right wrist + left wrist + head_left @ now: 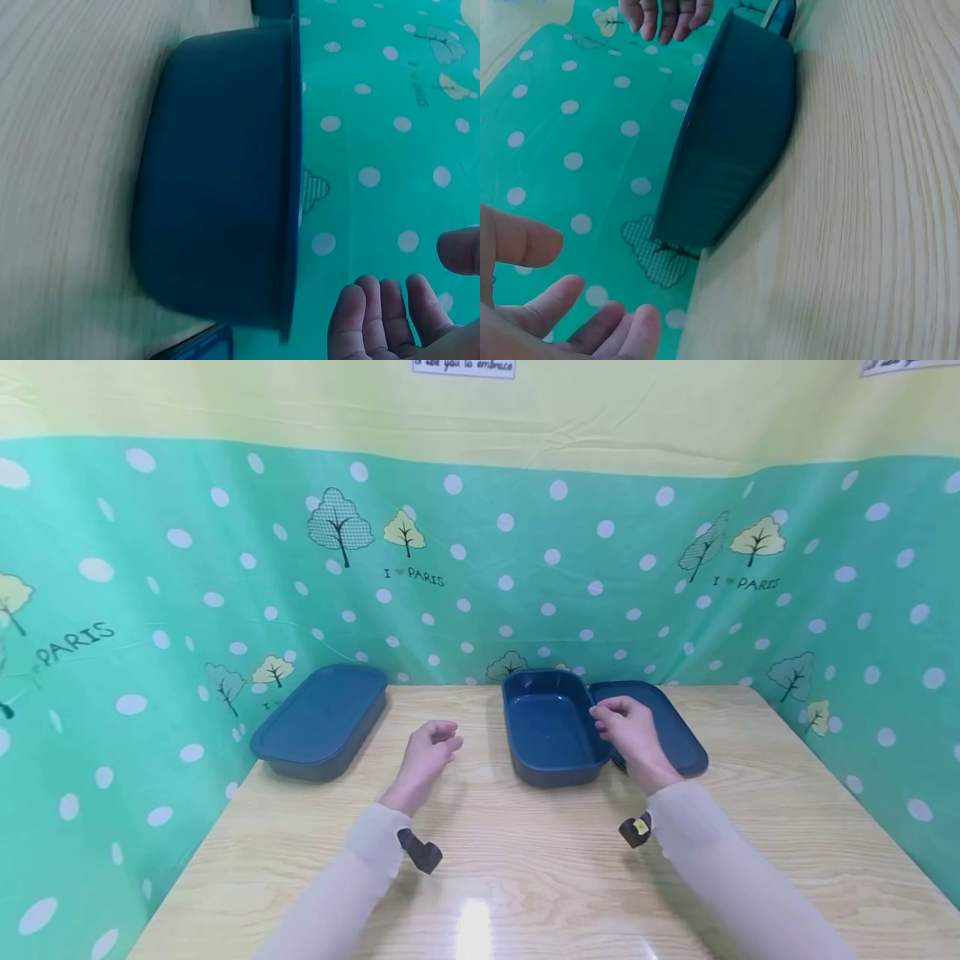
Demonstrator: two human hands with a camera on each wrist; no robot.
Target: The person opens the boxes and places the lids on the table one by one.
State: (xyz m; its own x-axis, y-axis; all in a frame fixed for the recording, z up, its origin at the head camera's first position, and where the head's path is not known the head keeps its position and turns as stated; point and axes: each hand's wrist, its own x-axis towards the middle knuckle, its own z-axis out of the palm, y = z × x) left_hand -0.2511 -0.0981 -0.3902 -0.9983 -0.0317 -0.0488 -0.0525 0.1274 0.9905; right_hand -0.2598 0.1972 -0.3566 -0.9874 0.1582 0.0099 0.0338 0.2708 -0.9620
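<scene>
Looking from the head camera, the right hand (628,732) hovers with loosely curled fingers over the right rim of the open blue container (551,727), a smooth rounded plastic tub near the table's (525,877) far edge; its lid (675,731) lies just beside. The left hand (429,752) hangs relaxed, holding nothing. A lidded container (321,720) sits at the far left corner.

Left wrist view: slack fingers (592,330), the tub's wall (735,142), pale woodgrain.

Right wrist view: loose fingertips (382,315) beside the rim (292,180), against a dotted green backdrop (375,112).

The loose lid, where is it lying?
In the head view, the lid lies flat on the table, right of the open box, partly under the right hand.
</scene>
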